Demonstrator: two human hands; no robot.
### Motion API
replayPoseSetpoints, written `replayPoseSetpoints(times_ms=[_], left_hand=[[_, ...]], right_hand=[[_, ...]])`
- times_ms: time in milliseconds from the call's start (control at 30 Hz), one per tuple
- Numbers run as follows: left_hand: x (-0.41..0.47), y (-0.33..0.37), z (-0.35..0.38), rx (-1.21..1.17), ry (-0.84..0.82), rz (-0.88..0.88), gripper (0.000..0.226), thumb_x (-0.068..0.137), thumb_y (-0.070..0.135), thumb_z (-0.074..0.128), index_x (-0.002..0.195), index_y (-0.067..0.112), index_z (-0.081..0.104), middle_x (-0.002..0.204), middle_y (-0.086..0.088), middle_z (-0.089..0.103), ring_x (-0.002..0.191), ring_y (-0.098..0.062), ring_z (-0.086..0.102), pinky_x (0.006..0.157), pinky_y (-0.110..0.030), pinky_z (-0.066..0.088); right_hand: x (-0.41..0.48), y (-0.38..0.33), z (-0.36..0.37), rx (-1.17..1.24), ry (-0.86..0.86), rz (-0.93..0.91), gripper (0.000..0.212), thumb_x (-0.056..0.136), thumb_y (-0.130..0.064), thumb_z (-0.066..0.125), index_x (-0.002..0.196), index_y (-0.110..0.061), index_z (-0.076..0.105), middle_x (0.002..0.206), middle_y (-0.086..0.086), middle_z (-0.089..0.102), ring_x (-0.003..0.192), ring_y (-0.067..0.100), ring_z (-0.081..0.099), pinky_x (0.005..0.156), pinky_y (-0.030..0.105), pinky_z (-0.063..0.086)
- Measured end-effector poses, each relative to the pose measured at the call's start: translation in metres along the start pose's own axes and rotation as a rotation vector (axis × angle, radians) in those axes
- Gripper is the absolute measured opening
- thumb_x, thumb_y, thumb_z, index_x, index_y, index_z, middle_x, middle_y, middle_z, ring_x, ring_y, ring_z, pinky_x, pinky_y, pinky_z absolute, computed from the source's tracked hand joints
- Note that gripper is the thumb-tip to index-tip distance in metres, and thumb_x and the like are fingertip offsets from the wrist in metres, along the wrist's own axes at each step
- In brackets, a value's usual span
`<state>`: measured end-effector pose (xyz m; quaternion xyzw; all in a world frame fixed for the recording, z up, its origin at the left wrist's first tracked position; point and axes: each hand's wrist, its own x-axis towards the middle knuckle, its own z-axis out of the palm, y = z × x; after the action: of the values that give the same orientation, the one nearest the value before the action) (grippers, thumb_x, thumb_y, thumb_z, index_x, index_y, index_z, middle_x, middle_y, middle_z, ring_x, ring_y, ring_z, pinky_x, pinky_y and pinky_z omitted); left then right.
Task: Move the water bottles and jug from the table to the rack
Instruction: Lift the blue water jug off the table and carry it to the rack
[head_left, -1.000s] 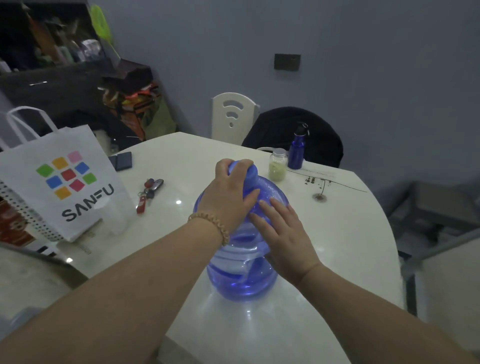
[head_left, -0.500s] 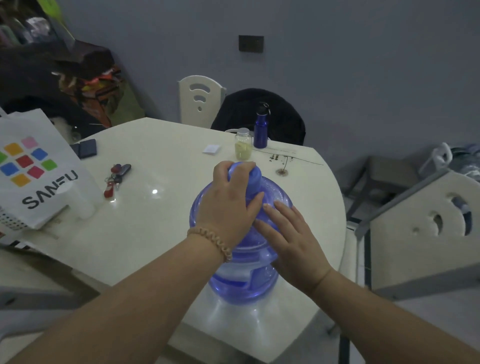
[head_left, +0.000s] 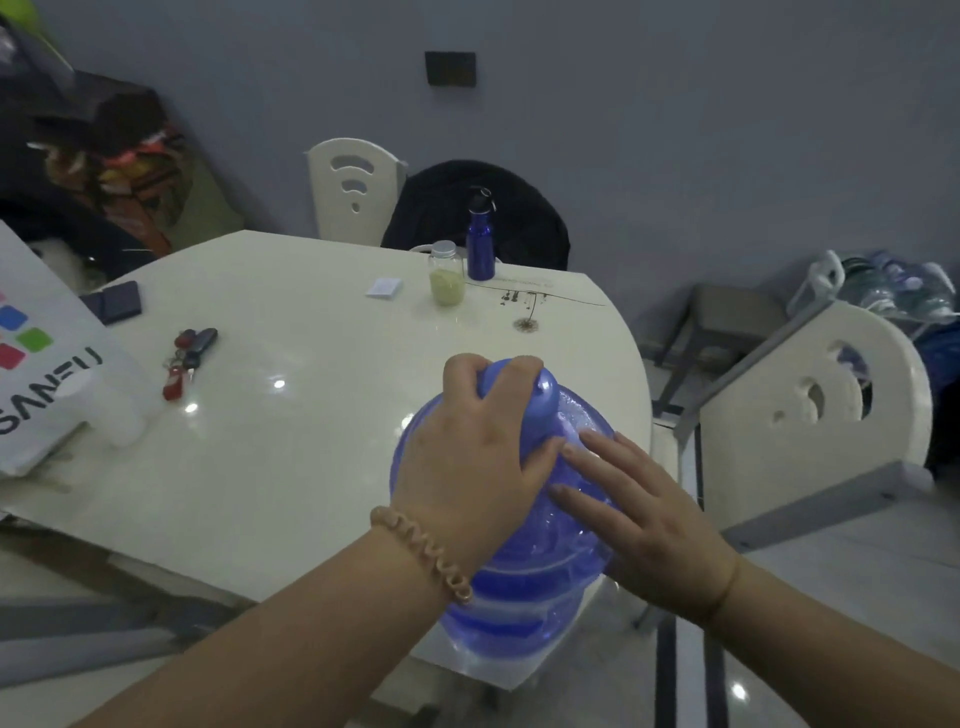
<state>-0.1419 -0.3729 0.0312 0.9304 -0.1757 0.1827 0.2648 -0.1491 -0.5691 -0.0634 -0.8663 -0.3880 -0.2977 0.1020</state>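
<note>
A big translucent blue water jug (head_left: 524, 587) stands near the front right edge of the white table (head_left: 291, 452). My left hand (head_left: 470, 452) is closed around the jug's neck and blue cap. My right hand (head_left: 641, 519) lies flat against the jug's shoulder, fingers spread. A small dark blue metal bottle (head_left: 480, 244) stands at the table's far edge, beside a jar (head_left: 446, 280) with yellowish contents. Several water bottles (head_left: 893, 286) lie at the far right, behind a chair.
A white SANFU bag (head_left: 36, 364) stands at the left edge of the table. Keys (head_left: 187, 353), a dark wallet (head_left: 117, 304) and a small card (head_left: 384, 287) lie on the table. A white chair (head_left: 810, 415) stands close at the right; two more chairs are at the far side.
The view has swung right and the jug now sits nearer the table's front right edge. Both hands have stayed on the jug.
</note>
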Motion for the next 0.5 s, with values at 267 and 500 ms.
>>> replayPoseSetpoints(times_ms=[267, 500], left_hand=[[0.020, 0.002, 0.003, 0.286, 0.020, 0.292, 0.057, 0.077, 0.036, 0.075, 0.129, 0.020, 0.058, 0.136, -0.014, 0.053, 0.113, -0.033, 0.059, 0.078, -0.041, 0.055], [0.018, -0.003, 0.010, 0.262, 0.144, 0.295, 0.052, 0.082, 0.036, 0.068, 0.128, 0.020, 0.049, 0.129, -0.010, 0.050, 0.108, -0.022, 0.054, 0.090, -0.033, 0.049]], right_hand=[[-0.001, 0.042, 0.004, 0.147, 0.055, -0.175, 0.083, 0.082, -0.044, 0.069, 0.145, -0.033, 0.016, 0.159, 0.000, 0.010, 0.142, 0.035, 0.020, 0.112, 0.054, 0.026], [0.007, 0.053, 0.035, 0.359, 0.168, -0.253, 0.087, 0.081, -0.036, 0.076, 0.146, -0.036, 0.019, 0.157, 0.002, 0.017, 0.135, 0.047, 0.028, 0.103, 0.066, 0.032]])
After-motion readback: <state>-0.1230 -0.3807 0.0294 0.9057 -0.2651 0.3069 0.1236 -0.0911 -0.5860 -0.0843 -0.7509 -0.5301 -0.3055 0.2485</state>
